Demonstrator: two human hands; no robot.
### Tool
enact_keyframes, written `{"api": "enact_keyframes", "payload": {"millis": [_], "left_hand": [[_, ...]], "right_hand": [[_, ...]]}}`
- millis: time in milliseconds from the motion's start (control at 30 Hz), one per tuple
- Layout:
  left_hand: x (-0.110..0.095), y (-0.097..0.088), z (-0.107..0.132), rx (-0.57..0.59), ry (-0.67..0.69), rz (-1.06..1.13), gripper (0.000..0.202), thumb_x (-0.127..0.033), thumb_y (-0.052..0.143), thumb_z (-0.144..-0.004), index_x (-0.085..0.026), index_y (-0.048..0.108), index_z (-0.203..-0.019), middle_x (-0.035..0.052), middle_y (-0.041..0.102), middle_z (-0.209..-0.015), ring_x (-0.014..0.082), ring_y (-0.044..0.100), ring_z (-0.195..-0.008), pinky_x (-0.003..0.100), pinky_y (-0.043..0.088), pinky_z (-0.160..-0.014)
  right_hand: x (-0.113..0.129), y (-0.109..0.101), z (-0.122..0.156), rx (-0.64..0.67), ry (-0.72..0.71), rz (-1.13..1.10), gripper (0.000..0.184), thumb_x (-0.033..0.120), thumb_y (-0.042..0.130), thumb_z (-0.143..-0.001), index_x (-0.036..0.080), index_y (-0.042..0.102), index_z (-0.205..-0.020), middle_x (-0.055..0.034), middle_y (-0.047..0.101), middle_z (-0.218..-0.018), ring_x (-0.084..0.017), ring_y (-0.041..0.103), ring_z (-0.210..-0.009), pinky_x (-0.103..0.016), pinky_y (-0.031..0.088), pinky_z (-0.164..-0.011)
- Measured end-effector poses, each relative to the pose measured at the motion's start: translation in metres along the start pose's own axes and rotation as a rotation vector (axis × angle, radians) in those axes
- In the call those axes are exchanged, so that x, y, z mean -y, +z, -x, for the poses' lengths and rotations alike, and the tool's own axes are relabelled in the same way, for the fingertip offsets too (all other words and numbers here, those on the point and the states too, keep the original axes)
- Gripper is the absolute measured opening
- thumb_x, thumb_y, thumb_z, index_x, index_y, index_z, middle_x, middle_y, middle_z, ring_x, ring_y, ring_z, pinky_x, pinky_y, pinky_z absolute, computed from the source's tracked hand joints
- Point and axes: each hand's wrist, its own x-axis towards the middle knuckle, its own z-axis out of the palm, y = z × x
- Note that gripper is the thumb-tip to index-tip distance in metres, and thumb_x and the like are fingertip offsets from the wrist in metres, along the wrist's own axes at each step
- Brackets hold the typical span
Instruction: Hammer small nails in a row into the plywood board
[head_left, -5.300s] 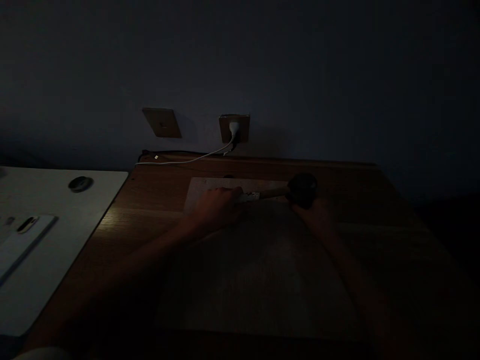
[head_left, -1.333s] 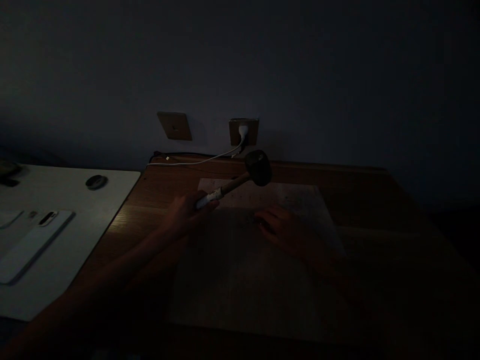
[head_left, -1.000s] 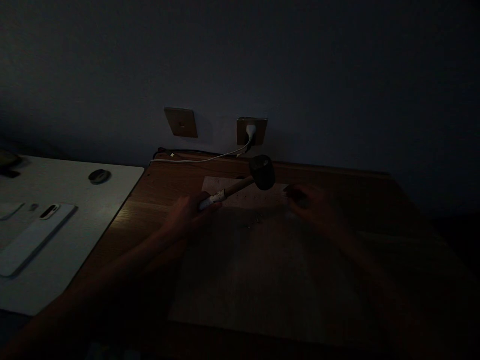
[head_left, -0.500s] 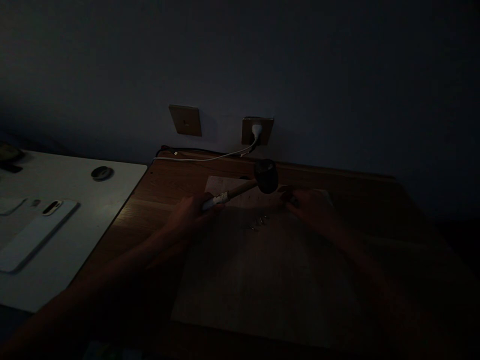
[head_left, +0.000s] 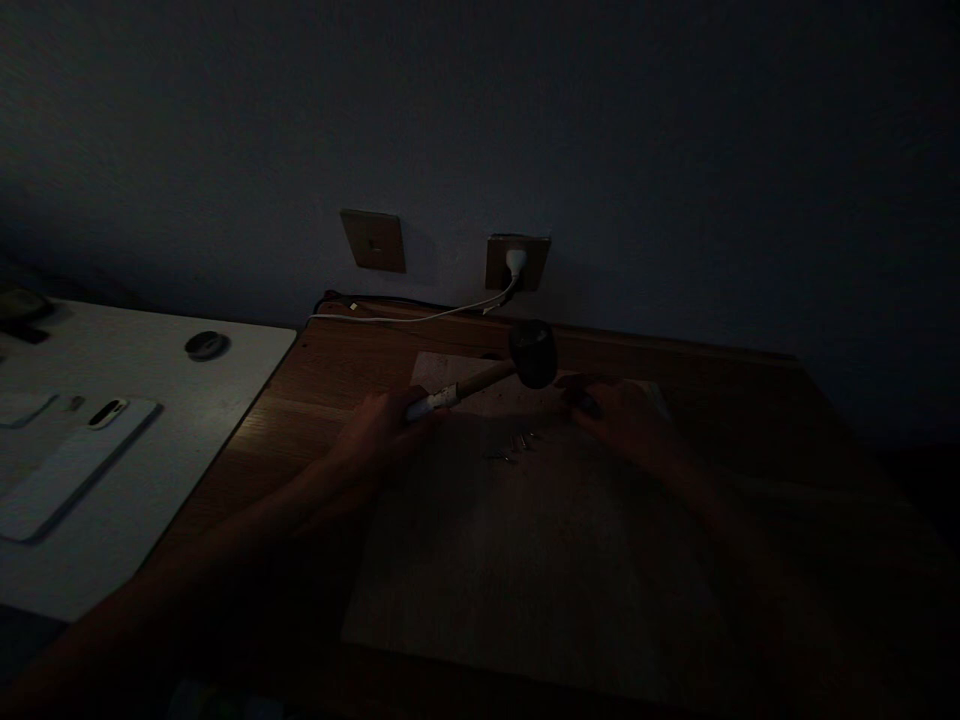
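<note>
My left hand point(head_left: 382, 422) is wrapped round the pale grip of a mallet point(head_left: 487, 376). The mallet's dark head points to the right, over the far part of a wooden board point(head_left: 487, 570). Beyond the mallet head, at the board's far right, my right hand point(head_left: 615, 410) has its fingers curled inward; what they hold, if anything, is lost in the dark. Several small shiny nails or screws point(head_left: 523, 441) lie on the board between my hands. The picture is very dim.
Under the board is a brown wooden table point(head_left: 285, 420). To the left a white tabletop point(head_left: 180, 430) bears a phone point(head_left: 79, 465) and a round dark lid-like object point(head_left: 204, 346). A white cable point(head_left: 420, 318) runs along the back to a wall socket point(head_left: 517, 262).
Almost nothing differs. Both hands and the mallet keep their places; the view has shifted very slightly and looks a little darker.
</note>
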Motion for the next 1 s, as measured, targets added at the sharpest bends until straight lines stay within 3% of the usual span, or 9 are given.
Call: {"api": "enact_keyframes", "payload": {"millis": [300, 467, 633, 867, 933, 1000], "left_hand": [[-0.018, -0.004, 0.004, 0.007, 0.023, -0.013, 0.052, -0.068, 0.051, -0.095, -0.020, 0.072, -0.096, 0.0025, 0.067, -0.071, 0.0182, 0.061, -0.061, 0.027, 0.031, -0.056], [-0.032, -0.002, 0.001, -0.028, 0.070, -0.078, 0.045, -0.063, 0.057, -0.097, -0.022, 0.074, -0.101, 0.0028, 0.070, -0.074, 0.0189, 0.063, -0.063, 0.028, 0.031, -0.059], [-0.040, 0.004, -0.006, -0.007, 0.083, -0.188, 0.043, -0.060, 0.056, -0.099, -0.024, 0.075, -0.109, 0.0052, 0.074, -0.081, 0.0219, 0.067, -0.070, 0.029, 0.034, -0.062], [-0.044, 0.007, -0.007, 0.031, 0.067, -0.301, 0.039, -0.055, 0.056, -0.100, -0.024, 0.075, -0.113, 0.0085, 0.078, -0.091, 0.0253, 0.070, -0.077, 0.030, 0.037, -0.064], [-0.041, 0.005, -0.004, 0.004, 0.059, -0.263, 0.041, -0.059, 0.056, -0.099, -0.025, 0.075, -0.112, 0.0071, 0.077, -0.088, 0.0240, 0.070, -0.075, 0.029, 0.036, -0.063], [-0.037, 0.003, 0.000, -0.011, 0.043, -0.212, 0.045, -0.063, 0.055, -0.098, -0.025, 0.074, -0.111, 0.0059, 0.077, -0.085, 0.0228, 0.069, -0.072, 0.029, 0.035, -0.062]], "right_hand": [[-0.006, 0.015, -0.001, -0.163, 0.004, -0.088, 0.019, 0.019, 0.068, -0.086, 0.025, 0.077, -0.102, -0.0102, 0.081, -0.104, -0.033, 0.076, -0.102, -0.049, 0.060, -0.090], [-0.005, 0.019, -0.001, -0.202, 0.127, -0.163, 0.016, 0.027, 0.072, -0.088, 0.023, 0.074, -0.103, -0.0132, 0.079, -0.111, -0.034, 0.075, -0.103, -0.051, 0.059, -0.092], [-0.003, 0.010, 0.006, -0.167, 0.198, -0.204, 0.036, 0.035, 0.079, -0.085, 0.019, 0.073, -0.117, -0.0170, 0.078, -0.110, -0.036, 0.075, -0.101, -0.051, 0.061, -0.086], [-0.010, -0.001, 0.025, -0.273, 0.077, -0.170, 0.069, 0.032, 0.081, -0.083, 0.024, 0.057, -0.147, -0.0193, 0.065, -0.148, -0.043, 0.061, -0.136, -0.063, 0.051, -0.109], [-0.005, -0.002, 0.033, -0.359, 0.058, -0.143, 0.060, 0.037, 0.078, -0.087, 0.024, 0.059, -0.143, -0.0191, 0.065, -0.144, -0.043, 0.061, -0.135, -0.063, 0.052, -0.109], [0.005, -0.001, 0.041, -0.453, 0.041, -0.114, 0.041, 0.039, 0.072, -0.093, 0.024, 0.065, -0.131, -0.0174, 0.070, -0.130, -0.040, 0.067, -0.124, -0.059, 0.056, -0.104]]}}
